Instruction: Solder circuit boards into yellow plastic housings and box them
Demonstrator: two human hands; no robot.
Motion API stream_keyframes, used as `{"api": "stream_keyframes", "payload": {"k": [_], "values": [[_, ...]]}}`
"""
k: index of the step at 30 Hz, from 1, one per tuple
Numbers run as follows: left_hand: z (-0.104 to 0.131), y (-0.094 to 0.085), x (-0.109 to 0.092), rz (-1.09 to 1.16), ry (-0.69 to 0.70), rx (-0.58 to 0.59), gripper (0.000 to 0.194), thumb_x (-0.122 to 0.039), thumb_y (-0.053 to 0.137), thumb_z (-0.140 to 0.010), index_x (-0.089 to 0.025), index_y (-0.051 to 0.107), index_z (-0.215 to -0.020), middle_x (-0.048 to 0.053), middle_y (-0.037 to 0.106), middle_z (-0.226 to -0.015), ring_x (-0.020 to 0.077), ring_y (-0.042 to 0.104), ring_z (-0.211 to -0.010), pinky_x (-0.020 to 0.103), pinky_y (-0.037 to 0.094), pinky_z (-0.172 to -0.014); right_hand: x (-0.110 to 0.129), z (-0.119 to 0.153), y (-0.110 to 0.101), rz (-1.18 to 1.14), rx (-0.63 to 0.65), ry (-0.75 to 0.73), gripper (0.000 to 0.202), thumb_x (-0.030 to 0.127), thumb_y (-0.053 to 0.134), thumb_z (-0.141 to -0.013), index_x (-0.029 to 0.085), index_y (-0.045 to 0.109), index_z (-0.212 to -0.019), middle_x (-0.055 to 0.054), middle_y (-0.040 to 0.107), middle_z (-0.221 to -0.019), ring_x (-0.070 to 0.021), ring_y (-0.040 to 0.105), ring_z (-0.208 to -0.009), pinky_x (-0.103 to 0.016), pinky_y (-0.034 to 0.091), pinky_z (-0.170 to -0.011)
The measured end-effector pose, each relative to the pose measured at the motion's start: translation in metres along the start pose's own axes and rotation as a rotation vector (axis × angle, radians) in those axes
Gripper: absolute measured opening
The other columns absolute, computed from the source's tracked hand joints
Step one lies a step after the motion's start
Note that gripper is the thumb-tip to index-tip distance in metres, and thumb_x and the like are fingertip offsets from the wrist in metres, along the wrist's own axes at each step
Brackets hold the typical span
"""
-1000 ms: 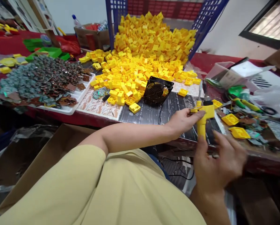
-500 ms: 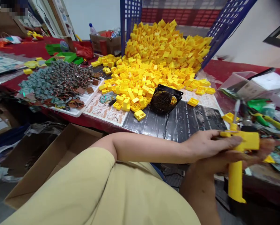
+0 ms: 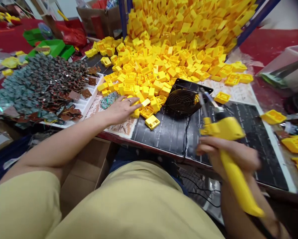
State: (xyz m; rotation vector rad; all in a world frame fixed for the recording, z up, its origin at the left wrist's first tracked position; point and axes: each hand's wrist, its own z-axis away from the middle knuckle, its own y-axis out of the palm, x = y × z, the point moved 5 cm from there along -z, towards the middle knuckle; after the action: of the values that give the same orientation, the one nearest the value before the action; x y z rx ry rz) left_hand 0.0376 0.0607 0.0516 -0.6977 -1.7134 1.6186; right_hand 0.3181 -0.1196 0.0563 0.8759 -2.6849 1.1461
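Note:
My left hand reaches over the near left edge of the heap of yellow plastic housings, its fingers spread on the pieces. Just left of its fingers lies a small clump of grey-green parts. At the right, my right hand is wrapped round a yellow soldering gun, whose metal tip points up and away. Between the hands a black fan sits on the dark mat, close behind the gun's tip. One loose yellow housing lies in front of the heap.
A white tray at the left bears a big pile of wired circuit boards. Green trays stand behind it. More yellow housings and a clear plastic bin are at the right. An open cardboard box is below the table edge.
My left hand has left the yellow gun and moved left to the yellow heap. My right hand has moved left over the mat with the gun. The view has shifted lower and closer.

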Motion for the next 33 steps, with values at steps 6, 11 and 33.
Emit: {"api": "stream_keyframes", "payload": {"k": [6,11,33], "values": [[0.043,0.011,-0.015,0.154,-0.026,-0.512,0.04,-0.037,0.054,-0.093,-0.019,0.066,-0.127,0.017,0.063,-0.121,0.0284,0.059,-0.11,0.045,0.046,-0.098,0.038,-0.041,0.076,0.15,-0.027,-0.25,0.023,0.038,0.075,-0.085,0.018,0.066,-0.093,-0.003,0.074,-0.087,-0.015,0.069,-0.064,-0.023,0.05,-0.057],[0.066,0.048,-0.027,0.203,-0.11,-0.38,0.056,-0.051,0.056,-0.089,-0.016,0.062,-0.132,0.018,0.065,-0.117,0.0346,0.058,-0.108,0.054,0.044,-0.096,0.042,-0.043,0.123,0.293,0.099,-0.215,0.031,0.045,0.072,-0.086,0.018,0.065,-0.099,-0.006,0.071,-0.082,-0.019,0.067,-0.064,-0.027,0.05,-0.057],[0.062,0.05,-0.039,0.446,0.089,-0.441,0.023,-0.022,0.056,-0.093,-0.013,0.065,-0.112,0.013,0.066,-0.127,0.0266,0.062,-0.11,0.041,0.045,-0.093,0.032,-0.028,0.085,0.246,0.075,0.026,0.019,0.026,0.065,-0.091,0.019,0.065,-0.109,-0.004,0.074,-0.097,-0.0188,0.072,-0.072,-0.027,0.058,-0.067]]}}
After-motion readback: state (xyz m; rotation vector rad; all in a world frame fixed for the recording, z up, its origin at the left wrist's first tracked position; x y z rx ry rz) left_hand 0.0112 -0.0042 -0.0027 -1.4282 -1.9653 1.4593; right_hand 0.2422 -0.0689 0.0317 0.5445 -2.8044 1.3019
